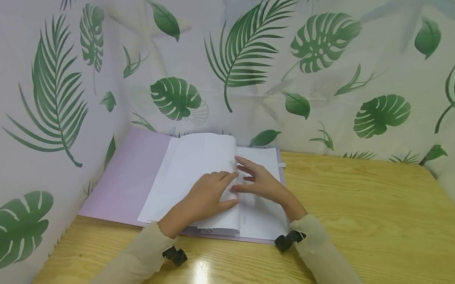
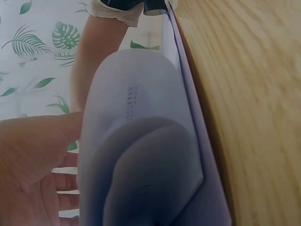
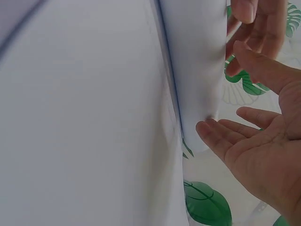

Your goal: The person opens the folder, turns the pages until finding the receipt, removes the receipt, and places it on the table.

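Observation:
A lilac folder (image 1: 127,173) lies spread on the table, with white sheets (image 1: 263,218) inside it. Some sheets are turned to the left and bow up in a rounded curl (image 2: 136,80) along their right side. My left hand (image 1: 206,195) rests on this curl, palm down, its fingers extended and its thumb apart. From the right, my right hand (image 1: 262,182) reaches to the same bowed paper with fingers spread and slightly bent. In the right wrist view, fingertips of the right hand (image 3: 268,146) are right at the paper's curved edge, below the left hand (image 3: 258,33).
The yellow wood-grain table (image 1: 369,210) extends to the right of the folder. A pale wall covering (image 1: 260,58) with green leaf prints stands behind and to the left. A small white tab (image 1: 281,164) sticks out at the folder's right edge.

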Tool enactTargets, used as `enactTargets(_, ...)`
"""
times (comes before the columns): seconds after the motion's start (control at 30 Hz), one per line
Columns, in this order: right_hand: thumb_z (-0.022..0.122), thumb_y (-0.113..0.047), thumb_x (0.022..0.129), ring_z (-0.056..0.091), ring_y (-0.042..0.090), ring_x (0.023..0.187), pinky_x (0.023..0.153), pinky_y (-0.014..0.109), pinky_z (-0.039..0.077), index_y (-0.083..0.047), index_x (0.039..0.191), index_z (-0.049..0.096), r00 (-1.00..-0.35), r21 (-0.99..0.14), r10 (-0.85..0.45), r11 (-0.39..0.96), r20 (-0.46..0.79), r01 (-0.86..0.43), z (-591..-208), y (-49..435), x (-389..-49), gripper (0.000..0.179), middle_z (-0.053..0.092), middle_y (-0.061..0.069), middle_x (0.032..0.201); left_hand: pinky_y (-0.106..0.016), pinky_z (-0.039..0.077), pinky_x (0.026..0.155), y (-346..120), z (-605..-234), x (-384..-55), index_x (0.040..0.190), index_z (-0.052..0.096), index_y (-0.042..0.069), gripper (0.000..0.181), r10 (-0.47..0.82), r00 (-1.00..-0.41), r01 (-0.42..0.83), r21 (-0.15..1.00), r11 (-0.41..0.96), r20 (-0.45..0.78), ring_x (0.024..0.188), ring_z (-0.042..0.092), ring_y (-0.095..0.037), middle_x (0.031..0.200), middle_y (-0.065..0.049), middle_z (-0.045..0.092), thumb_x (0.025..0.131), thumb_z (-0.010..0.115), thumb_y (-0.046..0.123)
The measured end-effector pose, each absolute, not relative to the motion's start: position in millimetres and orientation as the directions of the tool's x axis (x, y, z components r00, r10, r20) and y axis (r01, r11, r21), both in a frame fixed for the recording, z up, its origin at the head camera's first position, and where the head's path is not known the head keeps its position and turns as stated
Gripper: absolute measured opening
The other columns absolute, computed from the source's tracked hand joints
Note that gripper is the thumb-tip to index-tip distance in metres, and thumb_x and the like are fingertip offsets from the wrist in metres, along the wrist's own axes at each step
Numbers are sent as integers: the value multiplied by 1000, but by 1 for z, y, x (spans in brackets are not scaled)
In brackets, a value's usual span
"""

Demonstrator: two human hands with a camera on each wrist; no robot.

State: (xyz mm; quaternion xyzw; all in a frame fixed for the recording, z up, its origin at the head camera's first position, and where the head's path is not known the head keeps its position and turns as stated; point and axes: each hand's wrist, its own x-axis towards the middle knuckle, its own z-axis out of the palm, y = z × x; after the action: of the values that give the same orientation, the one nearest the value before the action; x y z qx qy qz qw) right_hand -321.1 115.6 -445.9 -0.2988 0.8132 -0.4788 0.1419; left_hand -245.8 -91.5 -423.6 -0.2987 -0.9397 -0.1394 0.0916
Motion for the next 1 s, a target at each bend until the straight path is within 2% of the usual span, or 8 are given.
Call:
enactTargets(0.3, 80, -18, 89, 37, 40, 150, 118, 55, 40, -2, 159, 31, -785, -839, -614, 381, 86, -389, -441, 121, -324, 87, 30, 17, 166, -52, 49, 107, -97, -425, -245, 140, 58, 8, 62, 513, -832, 546, 148, 824, 210, 130, 58, -33, 142, -13, 60, 97, 64, 52)
enactTargets(0.53, 78, -20, 91, 35, 39, 151, 118, 56, 40, -7, 160, 31, -812, -825, -577, 415, 88, -383, -431, 132, -329, 85, 30, 18, 166, -55, 45, 111, -98, -423, -245, 142, 58, 10, 69, 458, -878, 474, 111, 874, 142, 135, 52, -35, 149, -15, 54, 94, 65, 59)
enactTargets(0.7, 78, -20, 91, 33, 39, 152, 119, 55, 38, -7, 160, 29, -839, -825, -538, 436, 81, -359, -424, 143, -333, 86, 29, 17, 167, -55, 42, 114, -100, -418, -244, 144, 57, 9, 69, 447, -888, 458, 109, 882, 108, 139, 49, -37, 153, -18, 49, 92, 70, 53)
enactTargets(1.0, 76, -20, 93, 30, 39, 153, 122, 55, 35, -7, 161, 27, -868, -821, -488, 456, 92, -343, -419, 164, -339, 85, 26, 15, 168, -55, 40, 117, -103, -415, -242, 140, 61, 9, 55, 481, -871, 490, 131, 862, 98, 141, 48, -39, 151, -16, 53, 94, 73, 36)
